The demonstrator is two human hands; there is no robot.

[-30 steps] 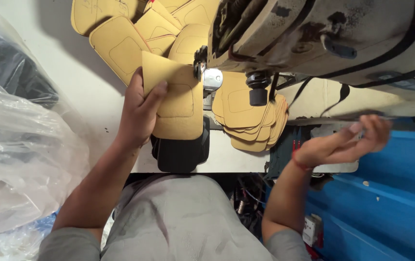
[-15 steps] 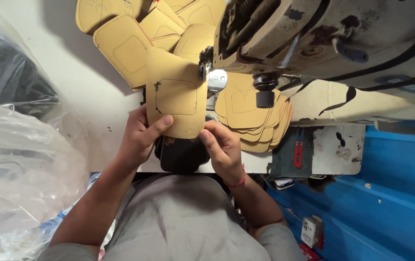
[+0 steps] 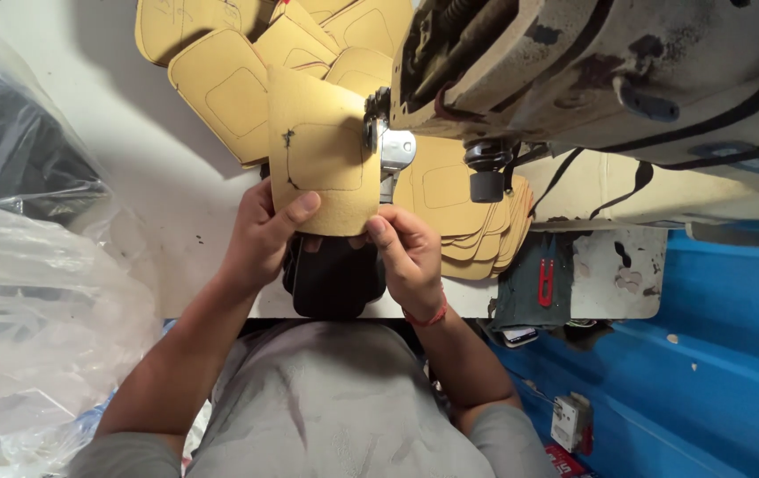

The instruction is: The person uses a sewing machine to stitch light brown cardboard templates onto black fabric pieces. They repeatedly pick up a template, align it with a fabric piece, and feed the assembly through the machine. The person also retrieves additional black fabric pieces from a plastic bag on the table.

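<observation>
My left hand (image 3: 260, 237) and my right hand (image 3: 408, 252) both grip the near edge of a tan leather-like panel (image 3: 322, 150) marked with a stitched rounded outline. The panel stands tilted up over the white table (image 3: 176, 177), its far right side close to the presser foot (image 3: 391, 150) of a worn beige sewing machine (image 3: 592, 80). A black piece (image 3: 335, 279) lies under my hands at the table's near edge.
More tan panels (image 3: 220, 88) lie fanned at the back; a stack of them (image 3: 472, 221) sits under the machine arm. A clear plastic bag (image 3: 34, 310) bulges on the left. Red thread snips (image 3: 545, 281) lie right, above a blue surface (image 3: 716, 354).
My right hand came in from the far right and took hold of the panel's near edge. The panel shifted right toward the presser foot, now held by both hands.
</observation>
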